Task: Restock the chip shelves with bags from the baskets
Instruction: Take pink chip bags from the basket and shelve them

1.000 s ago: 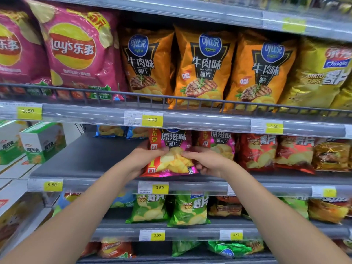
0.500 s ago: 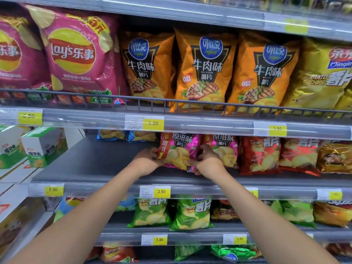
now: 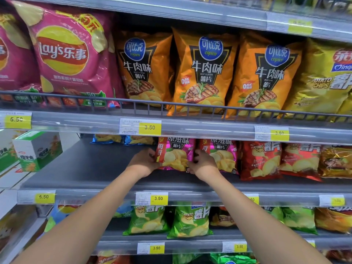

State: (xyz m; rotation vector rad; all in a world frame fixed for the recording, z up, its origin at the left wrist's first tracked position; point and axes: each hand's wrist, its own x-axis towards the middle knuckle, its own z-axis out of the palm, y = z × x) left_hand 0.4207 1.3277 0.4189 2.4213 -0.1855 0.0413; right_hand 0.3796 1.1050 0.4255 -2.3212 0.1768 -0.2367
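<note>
Your left hand (image 3: 144,163) and right hand (image 3: 203,164) pinch pink bag (image 3: 176,155) at lower corners, frame centre, standing it on shelf (image 3: 82,166). Bare stretch at its left: restocking likely unfinished.

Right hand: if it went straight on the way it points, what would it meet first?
Probably the second pink bag standing just beyond it. The right hand, gripping the edge of the front pink bag, overlaps it in view, though depth is unclear.
</note>
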